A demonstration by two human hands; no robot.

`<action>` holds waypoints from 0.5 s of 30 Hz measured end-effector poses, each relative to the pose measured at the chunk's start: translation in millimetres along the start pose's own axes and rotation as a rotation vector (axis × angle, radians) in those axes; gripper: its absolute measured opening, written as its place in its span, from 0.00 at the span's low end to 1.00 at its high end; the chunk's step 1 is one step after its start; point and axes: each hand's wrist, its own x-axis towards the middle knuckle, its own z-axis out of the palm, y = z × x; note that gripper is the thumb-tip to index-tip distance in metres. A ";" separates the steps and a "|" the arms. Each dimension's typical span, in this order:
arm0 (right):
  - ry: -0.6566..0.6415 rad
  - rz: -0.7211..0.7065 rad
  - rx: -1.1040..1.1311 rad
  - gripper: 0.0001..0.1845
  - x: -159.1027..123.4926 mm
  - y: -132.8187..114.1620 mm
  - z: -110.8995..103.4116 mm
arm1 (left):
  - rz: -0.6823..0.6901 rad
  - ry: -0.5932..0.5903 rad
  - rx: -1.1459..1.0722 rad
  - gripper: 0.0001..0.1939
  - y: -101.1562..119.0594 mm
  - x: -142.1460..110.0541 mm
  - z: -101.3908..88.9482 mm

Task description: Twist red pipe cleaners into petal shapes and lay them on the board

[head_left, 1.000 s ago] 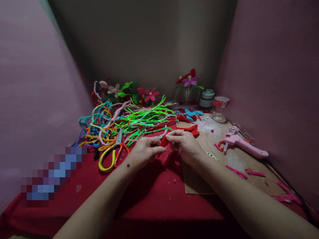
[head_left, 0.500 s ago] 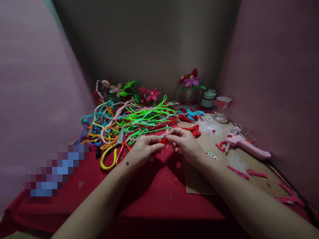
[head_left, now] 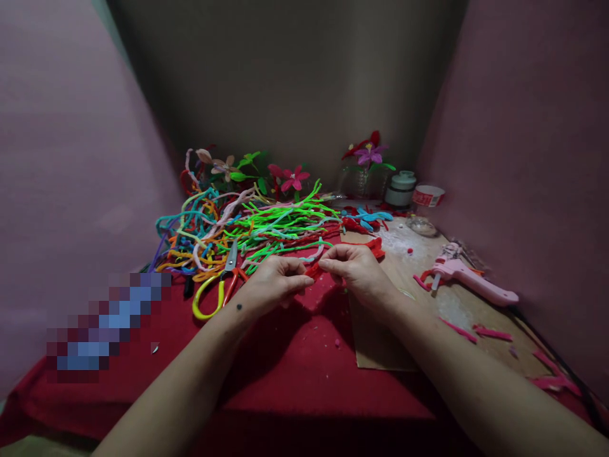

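My left hand [head_left: 280, 279] and my right hand [head_left: 349, 266] meet above the red cloth, fingertips pinched. Between them is a small piece of red pipe cleaner [head_left: 314, 271], mostly covered by the fingers. Each hand is closed on it. Scissors [head_left: 209, 298] with one yellow and one red-orange handle lie just left of my left hand, blades pointing away. Beyond the hands spreads a pile of green pipe cleaners [head_left: 280, 219]. A red petal-like piece [head_left: 375, 246] rests on the board just past my right hand.
A pink glue gun [head_left: 471, 279] lies on the brown board [head_left: 380, 349] at right, its cord running along the edge. Tangled coloured pipe cleaners [head_left: 190, 225] are at left. Pipe-cleaner flowers [head_left: 295, 178], a grey-green jar [head_left: 400, 189] and a red-white cup [head_left: 428, 197] stand at the back.
My hands stay pinched on the red piece, with only a slight shift of the fingers and a slight turn of the right wrist. The view has moved a little.
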 end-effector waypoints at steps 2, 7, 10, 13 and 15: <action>0.034 -0.009 -0.020 0.08 0.2 2.0 0.6 | 0.023 0.000 0.019 0.09 0.1 0.0 1.2; 0.172 -0.022 -0.064 0.10 -0.8 7.8 7.3 | 0.043 0.029 0.062 0.09 1.5 1.8 4.9; 0.170 0.003 -0.007 0.11 -0.1 7.3 8.6 | 0.018 0.026 0.010 0.11 2.8 1.9 4.0; 0.122 0.101 0.213 0.13 2.1 6.2 4.4 | -0.012 -0.009 -0.100 0.12 2.6 0.9 1.2; 0.083 0.158 0.375 0.14 3.5 5.9 0.3 | -0.026 -0.022 -0.162 0.12 1.5 0.2 -0.8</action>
